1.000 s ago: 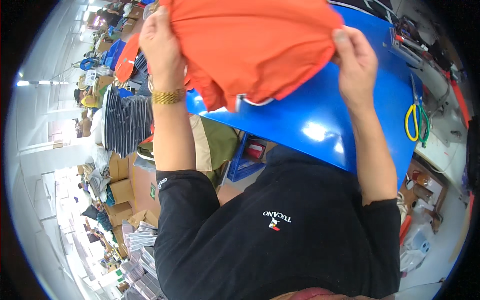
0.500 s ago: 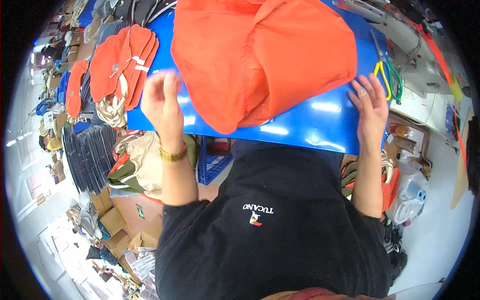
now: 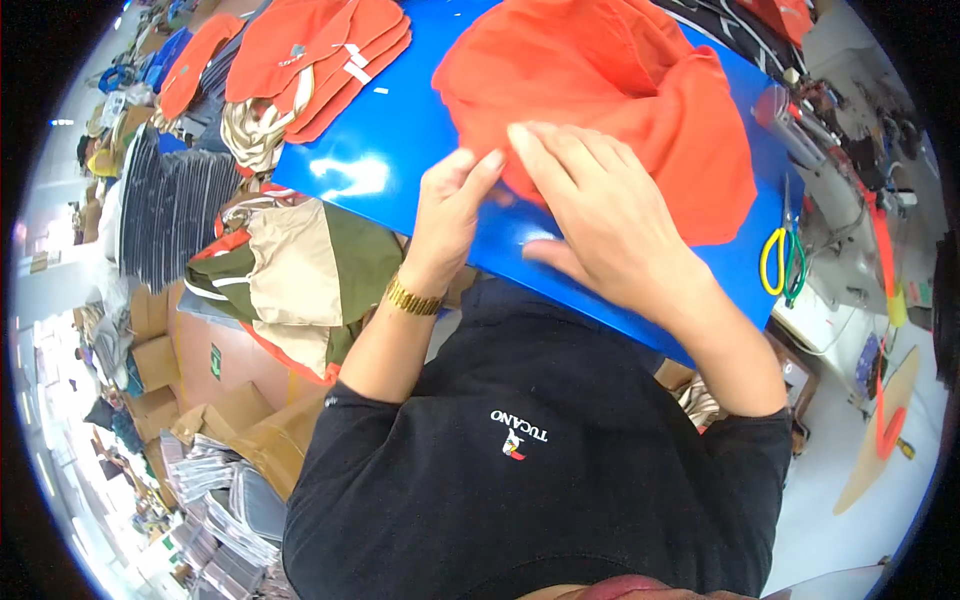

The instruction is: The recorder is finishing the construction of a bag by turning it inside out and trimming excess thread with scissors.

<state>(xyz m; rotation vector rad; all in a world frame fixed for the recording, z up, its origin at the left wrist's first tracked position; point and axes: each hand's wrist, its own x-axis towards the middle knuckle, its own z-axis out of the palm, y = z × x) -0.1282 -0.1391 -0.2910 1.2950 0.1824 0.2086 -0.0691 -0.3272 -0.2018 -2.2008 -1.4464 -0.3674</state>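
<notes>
A bag-like piece of orange cloth (image 3: 690, 130) lies crumpled on the blue tabletop (image 3: 340, 160). My right hand (image 3: 600, 195) rests over its near edge, fingers stretched out and the thumb apart. At the cloth's lower left corner is my left hand (image 3: 450, 210), a gold watch on its wrist. Its fingers are curled in against the thumb; whether a bit of the cloth is pinched there is hidden. Scissors with one yellow and one green handle (image 3: 783, 265) lie on the table's right side, beyond my right hand.
Stacked orange pieces (image 3: 310, 60) with beige cords (image 3: 258, 130) lie at the table's far left. Below them hang beige and green cloth bags (image 3: 300, 270), beside a stack of dark sheets (image 3: 175, 200). Cardboard boxes (image 3: 235, 420) stand on the floor. A machine (image 3: 840, 220) is at right.
Both hands have come inward from the table's sides to the orange cloth's near edge. The cloth looks shifted and more crumpled. The whole view has turned and moved.
</notes>
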